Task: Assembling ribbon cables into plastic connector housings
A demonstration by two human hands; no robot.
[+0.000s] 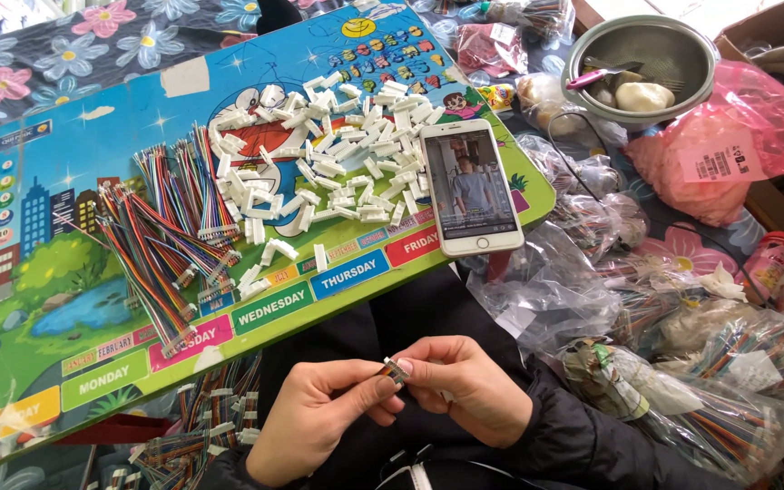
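Note:
My left hand (312,417) and my right hand (466,386) meet over my lap, both pinching one small white connector with coloured wires (396,368) between thumbs and fingertips. Ahead lies a colourful cartoon lap board (65,272). On it sits a heap of several small white plastic connector housings (328,163) and bundles of multicoloured ribbon wires (170,231). A white smartphone (471,186) with its screen lit rests on the board's right edge.
Clear plastic bags of wire bundles (682,363) crowd the right side. A metal bowl (639,56) with food stands at the back right beside a pink bag (737,145). More finished wire pieces (201,426) lie under the board at lower left.

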